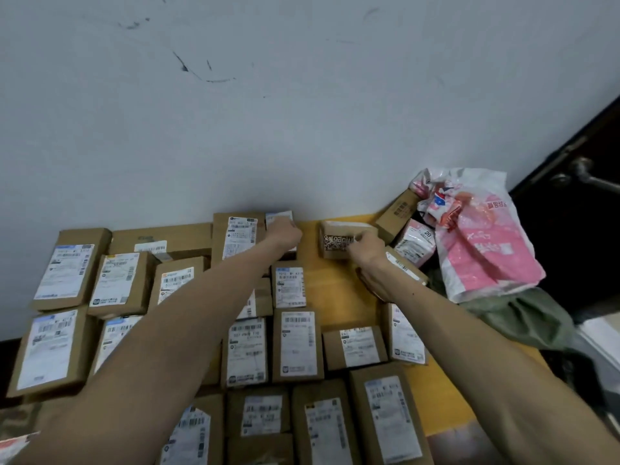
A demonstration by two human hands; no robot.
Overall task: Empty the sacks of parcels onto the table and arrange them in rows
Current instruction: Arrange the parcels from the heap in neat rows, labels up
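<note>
Several brown cardboard parcels with white labels lie in rows on the yellow table (pixel 339 280). My left hand (pixel 283 234) reaches to the back row and grips a small white-labelled parcel (pixel 279 217) next to the tall labelled box (pixel 239 238) by the wall. My right hand (pixel 365 246) holds a small brown box with dark printed writing (pixel 337 241) at the back of the table, right of a bare yellow strip.
A pile of pink and white plastic mailers (pixel 483 243) and tilted boxes (pixel 397 213) sits at the back right corner. A green sack (pixel 523 317) hangs off the table's right edge. The white wall (pixel 302 112) bounds the back; a dark door (pixel 577 196) stands right.
</note>
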